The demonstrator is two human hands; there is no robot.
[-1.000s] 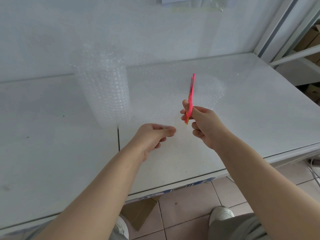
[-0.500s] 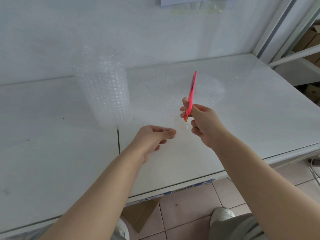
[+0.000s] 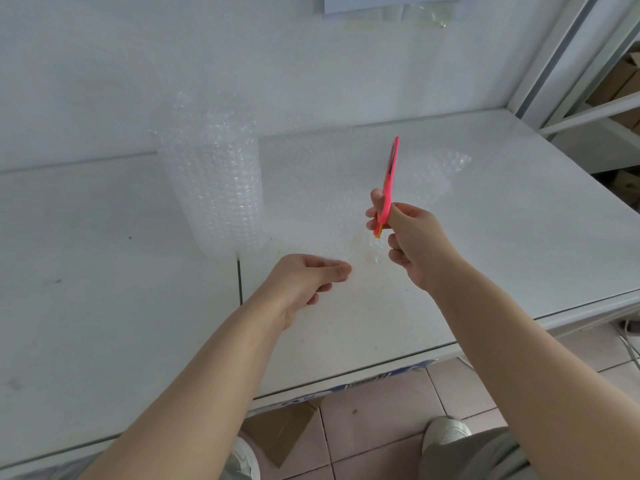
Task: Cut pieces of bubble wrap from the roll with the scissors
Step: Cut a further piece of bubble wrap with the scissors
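The clear upright roll of bubble wrap (image 3: 214,178) was stood on the white counter (image 3: 104,306) at ten o'clock. Its loose sheet (image 3: 329,202) was pinched by the left hand (image 3: 304,278). The pink scissors (image 3: 388,188), blades seemingly closed, were gripped by the right hand (image 3: 412,244) at one o'clock. Cutting appeared under way; next, the blades probably needed opening against the taut sheet.

From my remote station I saw a white counter (image 3: 104,306) split by a dark seam (image 3: 239,282), pink floor tiles (image 3: 381,417) below, a cardboard scrap (image 3: 280,434) underneath, and metal shelving (image 3: 588,98) holding brown boxes (image 3: 623,84).
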